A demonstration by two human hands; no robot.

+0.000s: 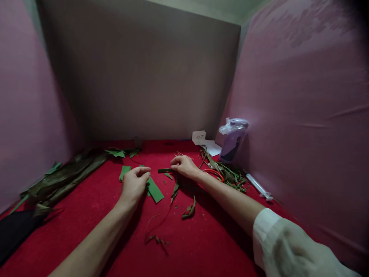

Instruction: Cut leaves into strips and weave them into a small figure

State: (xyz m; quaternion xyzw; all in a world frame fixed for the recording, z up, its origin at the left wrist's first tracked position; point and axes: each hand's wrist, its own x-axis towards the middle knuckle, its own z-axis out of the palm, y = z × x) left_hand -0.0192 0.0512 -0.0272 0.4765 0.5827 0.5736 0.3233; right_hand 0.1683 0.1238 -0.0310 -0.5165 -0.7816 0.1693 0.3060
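My right hand [184, 165] is closed, pinching one end of a narrow dark green leaf strip [164, 170] that points to the left. Left of it, my left hand [135, 182] hovers over the red cloth with thumb and fingers drawn together; what they hold, if anything, I cannot make out. Beside and partly beneath that hand is a wider cut green leaf piece [155, 190]. Another cut leaf piece [124, 173] lies just behind the left hand. Thin pale sticks [178, 154] show behind my right fingers.
Dried leaves [72, 173] lie along the left; leaf scraps [188, 209] dot the red cloth [201, 246]. On the right are red-handled scissors [215, 174], a leaf pile [230, 175], a clear syringe-like tube [259, 187], a purple container [233, 142] and white paper [211, 147].
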